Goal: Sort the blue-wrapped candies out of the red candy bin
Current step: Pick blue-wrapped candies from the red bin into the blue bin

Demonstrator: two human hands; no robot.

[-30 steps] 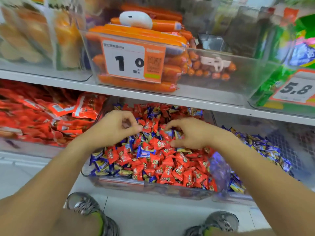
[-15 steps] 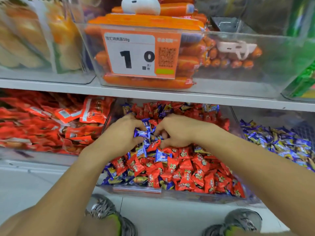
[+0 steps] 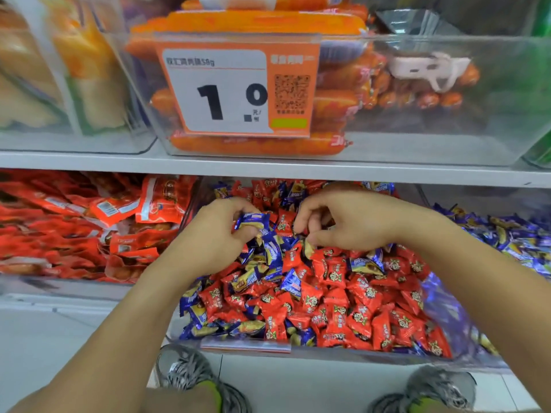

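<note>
Blue-wrapped candies [image 3: 252,222] bunched in the curled left hand [image 3: 217,234]; right hand [image 3: 343,222] pinches another blue-wrapped sweet [image 3: 307,248] (partly hidden) above the clear plastic bin [image 3: 447,317] of red candies [image 3: 357,293].

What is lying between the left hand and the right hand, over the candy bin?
In the head view, a red-wrapped candy lies between the left hand and the right hand. The left hand holds blue-wrapped candies.
</note>
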